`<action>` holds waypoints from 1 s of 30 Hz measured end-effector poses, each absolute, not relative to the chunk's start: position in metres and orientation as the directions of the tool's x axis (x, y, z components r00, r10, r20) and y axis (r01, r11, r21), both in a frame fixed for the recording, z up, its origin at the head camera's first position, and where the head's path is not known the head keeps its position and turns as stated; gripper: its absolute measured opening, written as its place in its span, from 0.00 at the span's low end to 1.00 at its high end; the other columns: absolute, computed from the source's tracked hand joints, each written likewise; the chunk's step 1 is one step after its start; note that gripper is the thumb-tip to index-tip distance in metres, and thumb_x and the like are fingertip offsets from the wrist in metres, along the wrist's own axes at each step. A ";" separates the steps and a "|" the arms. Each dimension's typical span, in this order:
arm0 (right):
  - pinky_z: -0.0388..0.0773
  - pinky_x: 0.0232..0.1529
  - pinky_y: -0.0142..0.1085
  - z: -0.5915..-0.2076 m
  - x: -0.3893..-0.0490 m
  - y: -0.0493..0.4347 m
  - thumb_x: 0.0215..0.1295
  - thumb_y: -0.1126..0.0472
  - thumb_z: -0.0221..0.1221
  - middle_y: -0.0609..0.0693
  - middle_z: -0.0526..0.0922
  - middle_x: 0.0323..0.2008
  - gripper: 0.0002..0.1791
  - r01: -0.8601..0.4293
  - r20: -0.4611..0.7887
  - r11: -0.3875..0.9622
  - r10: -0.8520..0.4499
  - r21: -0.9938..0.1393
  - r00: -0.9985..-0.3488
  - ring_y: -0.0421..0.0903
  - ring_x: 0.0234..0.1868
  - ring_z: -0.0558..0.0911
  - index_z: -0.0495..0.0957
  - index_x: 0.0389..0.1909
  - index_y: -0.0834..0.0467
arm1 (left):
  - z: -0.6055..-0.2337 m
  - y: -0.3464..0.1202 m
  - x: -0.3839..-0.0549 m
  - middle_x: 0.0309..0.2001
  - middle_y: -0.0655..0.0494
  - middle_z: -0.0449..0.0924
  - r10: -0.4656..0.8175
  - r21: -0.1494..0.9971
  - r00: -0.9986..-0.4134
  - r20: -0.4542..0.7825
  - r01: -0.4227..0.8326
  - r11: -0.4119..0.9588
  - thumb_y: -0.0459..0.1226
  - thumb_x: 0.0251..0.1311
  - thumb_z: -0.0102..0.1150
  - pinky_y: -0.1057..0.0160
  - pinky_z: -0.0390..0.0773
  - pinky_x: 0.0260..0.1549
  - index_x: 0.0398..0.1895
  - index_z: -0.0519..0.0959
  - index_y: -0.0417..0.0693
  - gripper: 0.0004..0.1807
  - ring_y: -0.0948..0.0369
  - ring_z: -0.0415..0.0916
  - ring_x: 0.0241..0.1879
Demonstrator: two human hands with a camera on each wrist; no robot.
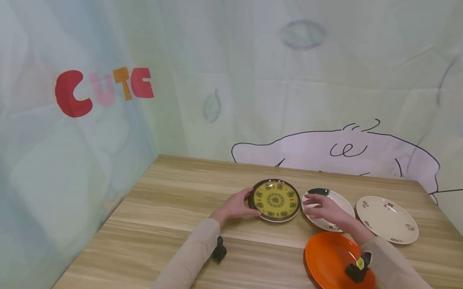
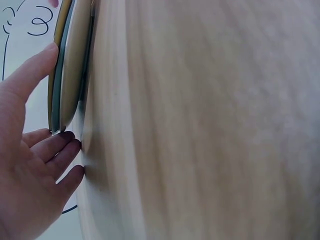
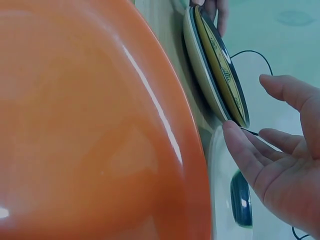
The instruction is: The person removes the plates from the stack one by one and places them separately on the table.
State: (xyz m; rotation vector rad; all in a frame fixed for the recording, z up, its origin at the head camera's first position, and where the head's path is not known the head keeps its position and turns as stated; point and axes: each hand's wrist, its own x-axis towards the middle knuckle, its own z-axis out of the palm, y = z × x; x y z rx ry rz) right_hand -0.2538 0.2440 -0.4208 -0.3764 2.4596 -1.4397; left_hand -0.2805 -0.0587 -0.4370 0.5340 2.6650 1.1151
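A yellow patterned plate with a dark rim tops a small stack of plates; teal and cream edges show beneath it in the right wrist view. My left hand is at the stack's left side, thumb against the rim and the other fingers spread at the edge, as the left wrist view shows. Over the white plate with a black patch, my right hand holds nothing, its fingers relaxed and fingertips close to the stack's right edge.
An orange plate lies at the front right, partly under my right forearm. To the far right is a cream oval plate with small printed motifs. The wooden table meets printed cloth walls behind and at the left.
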 end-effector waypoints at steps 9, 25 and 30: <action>0.80 0.42 0.39 -0.423 -0.258 0.233 0.57 0.62 0.60 0.70 0.68 0.54 0.35 -0.077 -0.089 0.465 -0.326 -0.882 -0.941 0.58 0.49 0.76 0.58 0.61 0.73 | -0.437 -0.058 -0.281 0.63 0.43 0.62 0.404 0.725 -0.913 -0.054 0.243 0.644 0.49 0.41 0.70 0.54 0.58 0.62 0.66 0.55 0.39 0.51 0.52 0.61 0.62; 0.80 0.41 0.39 -0.426 -0.265 0.226 0.56 0.66 0.58 0.72 0.65 0.57 0.34 -0.065 -0.099 0.487 -0.303 -0.871 -0.948 0.55 0.45 0.78 0.57 0.61 0.74 | -0.432 -0.057 -0.279 0.63 0.44 0.63 0.392 0.725 -0.918 -0.065 0.227 0.651 0.48 0.39 0.71 0.53 0.58 0.62 0.66 0.56 0.40 0.51 0.52 0.61 0.62; 0.80 0.37 0.36 -0.426 -0.267 0.220 0.55 0.67 0.57 0.71 0.64 0.58 0.32 -0.044 -0.117 0.520 -0.272 -0.853 -0.955 0.49 0.41 0.79 0.59 0.61 0.73 | -0.433 -0.057 -0.279 0.62 0.44 0.64 0.393 0.733 -0.918 -0.061 0.226 0.642 0.48 0.39 0.72 0.54 0.59 0.62 0.66 0.57 0.40 0.51 0.52 0.61 0.62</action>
